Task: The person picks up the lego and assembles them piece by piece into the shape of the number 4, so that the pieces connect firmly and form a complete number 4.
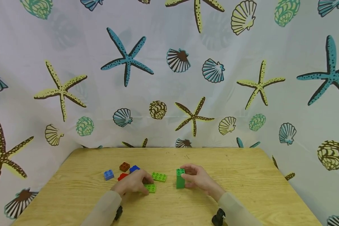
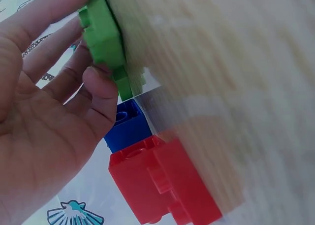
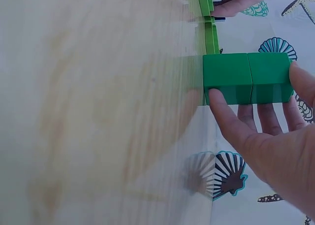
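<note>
My left hand (image 1: 134, 182) reaches over a light green toy building brick (image 1: 150, 188), thumb at its near side and fingers at its far side, pinching it at the table. In the left wrist view that brick (image 2: 104, 35) is partly covered by the fingers. My right hand (image 1: 199, 179) holds an upright stack of two dark green bricks (image 1: 180, 182) from its right side. The right wrist view shows the seam between the dark green bricks (image 3: 226, 70), with one fingertip low on the stack and another at its top. A second light green brick (image 1: 159, 177) lies flat between the hands.
Left of and behind my left hand lie a red brick (image 1: 122, 176), a blue brick (image 1: 134, 168), a brown brick (image 1: 124, 166) and a lighter blue brick (image 1: 108, 174). The wooden table (image 1: 228, 163) ends at a patterned curtain (image 1: 158, 88).
</note>
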The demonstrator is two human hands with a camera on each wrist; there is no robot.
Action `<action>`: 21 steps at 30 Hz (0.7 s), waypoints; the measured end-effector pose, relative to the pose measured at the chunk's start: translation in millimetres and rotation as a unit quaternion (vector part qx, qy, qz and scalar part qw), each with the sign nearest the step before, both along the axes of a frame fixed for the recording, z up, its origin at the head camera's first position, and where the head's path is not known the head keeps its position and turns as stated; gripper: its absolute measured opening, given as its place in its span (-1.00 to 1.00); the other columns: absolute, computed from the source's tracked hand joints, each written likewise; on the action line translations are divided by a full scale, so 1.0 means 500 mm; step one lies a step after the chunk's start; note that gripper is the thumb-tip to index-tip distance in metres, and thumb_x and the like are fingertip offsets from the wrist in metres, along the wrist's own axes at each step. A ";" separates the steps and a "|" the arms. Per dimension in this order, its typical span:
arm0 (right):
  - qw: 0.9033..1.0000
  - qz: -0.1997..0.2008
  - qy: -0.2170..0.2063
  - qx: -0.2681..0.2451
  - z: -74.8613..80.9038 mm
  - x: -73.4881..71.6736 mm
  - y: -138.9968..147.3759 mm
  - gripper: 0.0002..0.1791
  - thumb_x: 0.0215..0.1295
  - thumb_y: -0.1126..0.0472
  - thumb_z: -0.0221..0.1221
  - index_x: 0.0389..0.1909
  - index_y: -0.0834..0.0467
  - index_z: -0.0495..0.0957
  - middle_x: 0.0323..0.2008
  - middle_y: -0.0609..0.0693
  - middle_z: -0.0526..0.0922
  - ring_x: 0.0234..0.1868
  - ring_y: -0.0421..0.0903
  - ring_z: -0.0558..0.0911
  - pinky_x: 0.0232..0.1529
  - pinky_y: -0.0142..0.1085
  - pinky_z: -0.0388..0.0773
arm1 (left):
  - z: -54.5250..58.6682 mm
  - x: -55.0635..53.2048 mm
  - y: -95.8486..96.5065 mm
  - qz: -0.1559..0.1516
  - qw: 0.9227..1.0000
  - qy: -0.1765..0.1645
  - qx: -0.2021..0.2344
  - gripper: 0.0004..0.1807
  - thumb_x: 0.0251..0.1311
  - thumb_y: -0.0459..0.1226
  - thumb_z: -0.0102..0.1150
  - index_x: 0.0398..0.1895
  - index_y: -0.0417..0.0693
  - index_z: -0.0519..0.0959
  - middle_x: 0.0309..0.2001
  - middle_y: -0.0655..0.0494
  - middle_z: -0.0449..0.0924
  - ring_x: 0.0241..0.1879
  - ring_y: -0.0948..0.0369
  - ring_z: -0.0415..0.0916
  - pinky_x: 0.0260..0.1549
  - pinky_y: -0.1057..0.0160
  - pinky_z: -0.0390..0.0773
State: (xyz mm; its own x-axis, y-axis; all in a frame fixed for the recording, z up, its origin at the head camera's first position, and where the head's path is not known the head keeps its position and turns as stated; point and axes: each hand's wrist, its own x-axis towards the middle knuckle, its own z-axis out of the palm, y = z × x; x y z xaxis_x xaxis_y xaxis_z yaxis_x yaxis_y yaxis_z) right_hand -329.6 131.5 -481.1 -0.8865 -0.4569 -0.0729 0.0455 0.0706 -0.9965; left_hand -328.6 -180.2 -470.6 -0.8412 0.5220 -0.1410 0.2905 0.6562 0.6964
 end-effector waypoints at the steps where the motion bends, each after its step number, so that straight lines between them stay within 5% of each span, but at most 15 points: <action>1: 1.000 0.000 0.002 0.002 -0.001 -0.001 0.000 -0.43 0.35 0.14 0.23 0.32 0.22 0.36 0.22 0.17 0.49 0.05 -0.11 0.58 0.00 0.02 0.62 | 0.000 0.000 0.000 0.000 1.000 0.004 0.000 -0.63 -0.07 -0.43 0.48 -0.11 -0.07 0.72 -0.06 0.06 0.66 -0.07 0.08 0.57 -0.05 -0.01 0.58; 11: 1.000 0.005 -0.004 0.001 0.001 0.001 -0.008 -0.40 0.36 0.14 0.22 0.35 0.26 0.31 0.24 0.20 0.46 0.05 -0.09 0.57 0.00 0.05 0.62 | 0.001 -0.001 0.004 0.009 0.999 0.034 0.011 -0.62 -0.05 -0.33 0.45 -0.07 -0.10 0.72 -0.06 0.09 0.67 -0.12 0.17 0.56 -0.10 0.06 0.60; 16: 1.000 0.013 -0.008 -0.002 0.002 0.002 -0.005 -0.40 0.39 0.13 0.19 0.36 0.24 0.28 0.29 0.21 0.40 0.08 -0.07 0.55 0.02 0.06 0.60 | 0.005 0.002 0.013 0.054 0.997 0.039 0.024 -0.54 -0.05 -0.31 0.41 0.03 -0.07 0.67 0.00 0.10 0.63 -0.03 0.14 0.51 0.01 0.01 0.54; 21: 1.000 0.017 -0.008 0.000 0.000 0.001 -0.001 -0.43 0.40 0.13 0.18 0.35 0.21 0.30 0.29 0.20 0.40 0.08 -0.09 0.55 0.00 0.01 0.62 | 0.013 0.007 0.020 0.093 0.993 0.031 0.060 -0.51 -0.01 -0.26 0.38 0.10 0.05 0.63 0.05 0.15 0.57 -0.03 0.10 0.46 -0.12 0.08 0.51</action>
State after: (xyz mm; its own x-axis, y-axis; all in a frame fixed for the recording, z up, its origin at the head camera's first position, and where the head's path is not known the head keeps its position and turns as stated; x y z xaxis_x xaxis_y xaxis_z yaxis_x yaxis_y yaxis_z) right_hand -328.9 131.0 -480.9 -0.8693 -0.4868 -0.0859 0.0580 0.0720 -0.9957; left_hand -325.1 -170.1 -464.2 -0.9299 0.3665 -0.0324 0.2162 0.6157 0.7578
